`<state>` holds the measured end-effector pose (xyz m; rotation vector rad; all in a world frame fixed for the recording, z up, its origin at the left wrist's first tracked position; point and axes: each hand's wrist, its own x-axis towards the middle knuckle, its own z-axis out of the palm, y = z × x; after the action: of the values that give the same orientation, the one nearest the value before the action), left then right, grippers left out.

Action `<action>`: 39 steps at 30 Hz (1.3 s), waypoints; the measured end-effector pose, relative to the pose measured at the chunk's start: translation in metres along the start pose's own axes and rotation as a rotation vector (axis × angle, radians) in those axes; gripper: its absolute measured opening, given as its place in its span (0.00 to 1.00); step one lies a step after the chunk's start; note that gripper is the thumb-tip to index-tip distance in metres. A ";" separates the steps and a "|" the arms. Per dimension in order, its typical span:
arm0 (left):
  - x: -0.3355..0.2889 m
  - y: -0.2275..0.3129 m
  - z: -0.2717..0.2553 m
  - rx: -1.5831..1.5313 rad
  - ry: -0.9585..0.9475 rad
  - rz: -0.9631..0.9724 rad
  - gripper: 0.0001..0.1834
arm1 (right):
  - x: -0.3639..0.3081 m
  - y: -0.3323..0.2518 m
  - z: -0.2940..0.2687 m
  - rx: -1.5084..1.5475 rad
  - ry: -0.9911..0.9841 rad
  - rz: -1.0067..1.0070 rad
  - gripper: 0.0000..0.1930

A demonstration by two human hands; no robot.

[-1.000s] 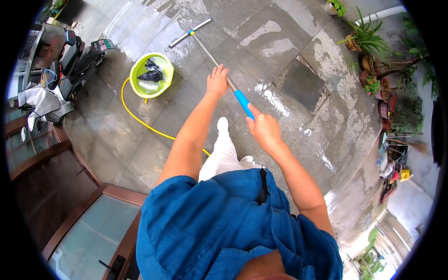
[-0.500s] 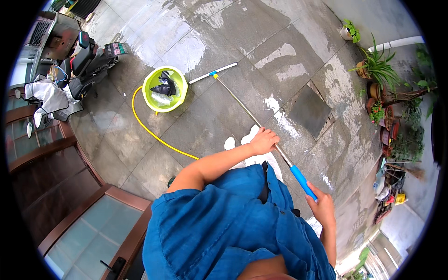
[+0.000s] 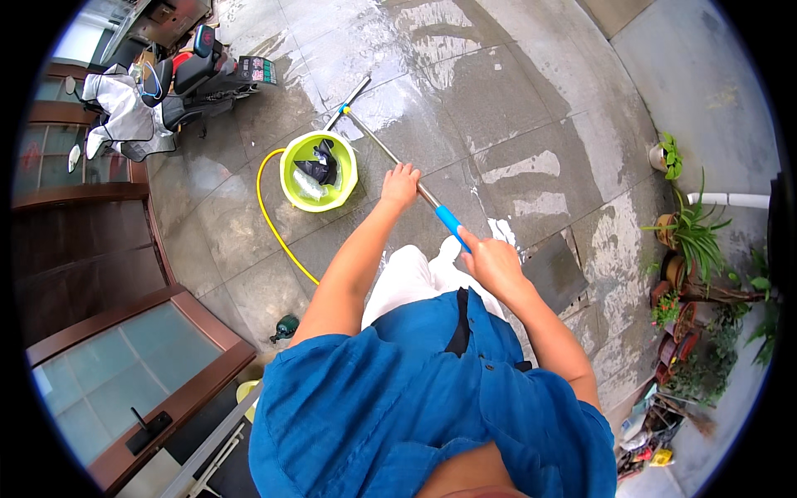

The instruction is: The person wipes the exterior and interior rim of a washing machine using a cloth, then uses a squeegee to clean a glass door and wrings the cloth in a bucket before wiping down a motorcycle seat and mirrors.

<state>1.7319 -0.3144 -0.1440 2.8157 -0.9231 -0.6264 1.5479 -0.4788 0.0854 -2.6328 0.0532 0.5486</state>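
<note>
A long-handled floor squeegee (image 3: 383,148) slants away from me, with a silver pole, a blue grip and a yellow-and-blue joint. My left hand (image 3: 401,184) is closed round the pole partway down. Higher up, my right hand (image 3: 491,264) grips the blue handle end near my waist. The squeegee's narrow head (image 3: 359,88) lies on the wet paving just past the far edge of a yellow-green basin (image 3: 353,184). In the basin sit a black bundle (image 3: 318,166) and a clear plastic piece (image 3: 309,187).
A yellow hose (image 3: 267,207) curves from the basin toward my legs. A parked scooter (image 3: 195,83) stands at far left, above brown glazed doors (image 3: 199,328). Potted plants (image 3: 693,228) line the right wall. A dark square slab (image 3: 552,272) lies in the paving; a green object (image 3: 285,326) rests nearby.
Both hands have pushed the squeegee forward and left. Its head moved from the basin's right side to beyond its far edge and turned steeper. My arms reach farther out.
</note>
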 end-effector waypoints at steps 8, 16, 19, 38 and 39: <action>-0.001 0.005 -0.003 -0.346 0.134 -0.066 0.19 | 0.031 0.032 -0.054 -0.080 -0.145 -0.088 0.25; 0.089 -0.090 -0.064 -0.255 0.231 -0.237 0.10 | 0.176 0.006 -0.078 0.071 -0.044 -0.146 0.24; 0.096 -0.119 -0.088 -0.227 0.405 -0.226 0.09 | 0.216 -0.012 -0.123 0.097 -0.136 -0.170 0.24; -0.003 -0.289 -0.144 -0.571 0.263 -0.524 0.09 | 0.457 -0.195 -0.201 -0.064 -0.624 -0.553 0.18; 0.005 -0.292 -0.145 -0.612 0.212 -0.553 0.09 | 0.464 -0.193 -0.199 -0.078 -0.629 -0.557 0.18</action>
<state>1.9539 -0.0847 -0.0816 2.4693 0.1025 -0.5254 2.0727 -0.3678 0.1497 -2.2680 -0.8711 1.1365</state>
